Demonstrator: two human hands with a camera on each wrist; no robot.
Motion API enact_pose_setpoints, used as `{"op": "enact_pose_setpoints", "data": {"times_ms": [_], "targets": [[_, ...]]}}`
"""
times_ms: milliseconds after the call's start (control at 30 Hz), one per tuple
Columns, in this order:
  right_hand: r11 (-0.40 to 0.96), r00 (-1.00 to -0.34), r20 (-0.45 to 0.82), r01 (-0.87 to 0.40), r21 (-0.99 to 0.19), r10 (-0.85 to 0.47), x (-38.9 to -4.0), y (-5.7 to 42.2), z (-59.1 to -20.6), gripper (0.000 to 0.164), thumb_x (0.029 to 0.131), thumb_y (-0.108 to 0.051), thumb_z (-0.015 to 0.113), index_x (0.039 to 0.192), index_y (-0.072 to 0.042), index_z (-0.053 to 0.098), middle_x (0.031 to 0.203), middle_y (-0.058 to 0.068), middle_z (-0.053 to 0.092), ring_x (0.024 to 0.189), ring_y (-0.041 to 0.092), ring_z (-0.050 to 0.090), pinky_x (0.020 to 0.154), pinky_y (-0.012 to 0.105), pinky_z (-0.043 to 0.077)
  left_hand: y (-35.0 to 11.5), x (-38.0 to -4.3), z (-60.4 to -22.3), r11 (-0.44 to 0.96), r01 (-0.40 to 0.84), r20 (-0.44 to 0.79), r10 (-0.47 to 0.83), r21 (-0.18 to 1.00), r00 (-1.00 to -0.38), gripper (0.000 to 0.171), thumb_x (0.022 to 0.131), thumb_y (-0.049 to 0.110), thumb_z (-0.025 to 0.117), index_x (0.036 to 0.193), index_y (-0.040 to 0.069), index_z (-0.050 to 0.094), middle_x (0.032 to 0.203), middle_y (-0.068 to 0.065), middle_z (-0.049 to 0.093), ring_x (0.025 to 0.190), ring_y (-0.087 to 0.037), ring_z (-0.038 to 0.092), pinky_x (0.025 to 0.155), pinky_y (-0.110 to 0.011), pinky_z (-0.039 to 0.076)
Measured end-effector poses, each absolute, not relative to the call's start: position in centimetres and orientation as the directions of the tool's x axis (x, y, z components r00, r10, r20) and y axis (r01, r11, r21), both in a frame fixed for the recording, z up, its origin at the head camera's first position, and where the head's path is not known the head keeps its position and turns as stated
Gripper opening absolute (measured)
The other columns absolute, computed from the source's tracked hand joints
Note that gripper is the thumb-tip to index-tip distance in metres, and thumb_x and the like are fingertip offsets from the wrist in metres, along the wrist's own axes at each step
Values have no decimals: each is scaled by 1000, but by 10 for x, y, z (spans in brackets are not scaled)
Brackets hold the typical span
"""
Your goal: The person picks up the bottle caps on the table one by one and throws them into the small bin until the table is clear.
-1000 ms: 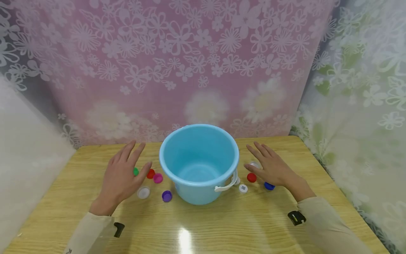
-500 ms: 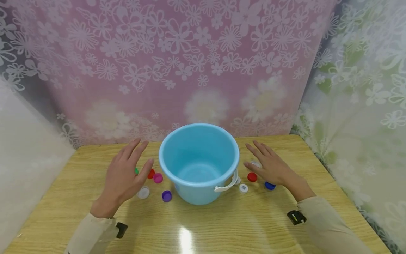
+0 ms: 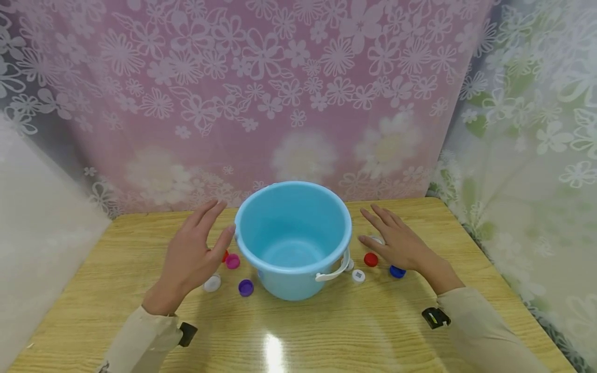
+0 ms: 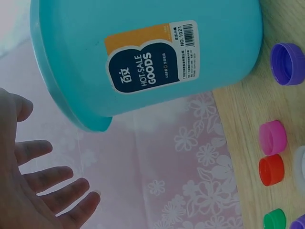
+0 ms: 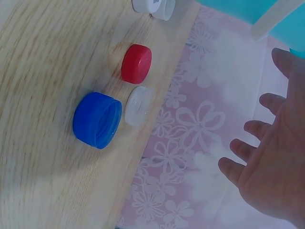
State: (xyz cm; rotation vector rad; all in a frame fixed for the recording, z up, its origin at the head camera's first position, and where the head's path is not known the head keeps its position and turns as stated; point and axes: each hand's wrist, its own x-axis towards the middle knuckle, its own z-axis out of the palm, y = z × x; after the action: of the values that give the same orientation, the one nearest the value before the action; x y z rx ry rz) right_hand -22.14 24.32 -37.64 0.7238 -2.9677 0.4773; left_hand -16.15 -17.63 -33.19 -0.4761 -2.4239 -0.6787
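A light blue plastic bucket (image 3: 293, 285) stands upright in the middle of the table, its white handle (image 3: 333, 273) hanging at the front right. To its left my left hand (image 3: 191, 259) hovers with spread fingers, holding nothing. A small gap separates its thumb from the bucket rim in the left wrist view. On the bucket's other side my right hand (image 3: 403, 246) is raised above the bottle caps, fingers extended, also holding nothing. Below the left hand lie purple (image 4: 287, 64), pink (image 4: 273, 138), red (image 4: 271, 170) and green caps (image 4: 275, 220); the head view hides the green one.
Near the right hand lie a blue cap (image 5: 96, 120), a red cap (image 5: 136, 64), a clear cap (image 5: 139, 106) and white caps (image 3: 358, 276). A white cap (image 3: 212, 283) lies near the left wrist. A floral curtain (image 3: 298, 103) hangs behind the wooden table (image 3: 326, 336).
My left hand has moved right and slightly away from me, toward the bucket rim, covering the green cap in the head view. The right hand and bucket stay almost still.
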Motion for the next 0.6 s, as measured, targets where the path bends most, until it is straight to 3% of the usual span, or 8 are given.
{"op": "enact_pose_setpoints", "data": {"times_ms": [367,600], "targets": [[841,-890,115,-455,-291,-441,-223,241,-375,72,96,-54,42,154,-18,19,157,17,10,139,45,12,103,69,20,-162,-167,-326,833,474,630,209,287,-748,50,93,34,54,133,4,54,136,-20,49,119,-40,50,87,-57,46],[835,-888,118,-459,-303,-445,-223,238,-375,71,97,-53,43,153,-18,19,157,17,11,138,46,13,102,70,20,-151,-168,-322,850,438,536,233,293,-811,54,96,43,46,140,10,48,145,-16,40,130,-39,38,96,-61,37]]}}
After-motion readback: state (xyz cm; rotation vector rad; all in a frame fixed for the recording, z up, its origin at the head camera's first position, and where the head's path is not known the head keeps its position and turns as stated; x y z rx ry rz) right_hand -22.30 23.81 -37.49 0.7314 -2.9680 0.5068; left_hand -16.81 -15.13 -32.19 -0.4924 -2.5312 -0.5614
